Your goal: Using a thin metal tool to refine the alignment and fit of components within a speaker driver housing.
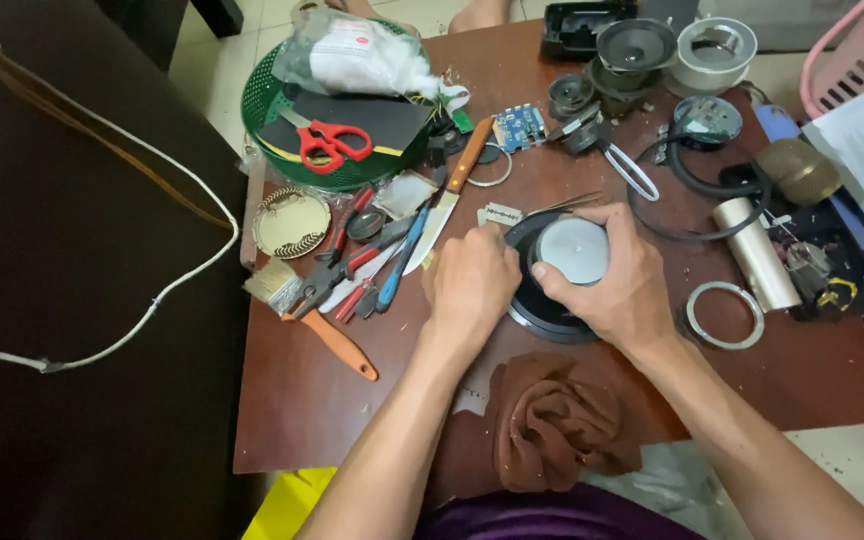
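1. Near the middle of the reddish-brown wooden table (302,400), just ahead of a crumpled brown cloth (562,425): a round black speaker driver with a pale grey disc-shaped magnet (572,250) on top, lying magnet-side up.
2. Right hand (617,285) wrapped over the driver's far and right side, thumb pressed against the pale magnet's edge, fingers curled closed around the body — a firm hold.
3. Left hand (470,282) bunched at the driver's left rim, fingers drawn in tight; whether something small is pinched between them cannot be told, since the knuckles hide the tips.
4. Likely handling: dense and heavy for its size because of the magnet, rigid at magnet and metal frame, yet delicate at the cone and thin rim. Best gripped around the magnet or frame — never by the cone face.
5. Left of the hands: a wooden-handled kitchen knife (449,195), a blue-handled tool (402,258), red-handled pliers (352,265), a bristle paintbrush with an orange handle (322,330).
6. Farther back: a green round plastic basket (262,100) carrying red-handled scissors (335,143); a small blue circuit board (520,127).
7. To the right: a loose silver metal ring (725,315) and a shiny metal cylinder (755,252), both apart from the hands.
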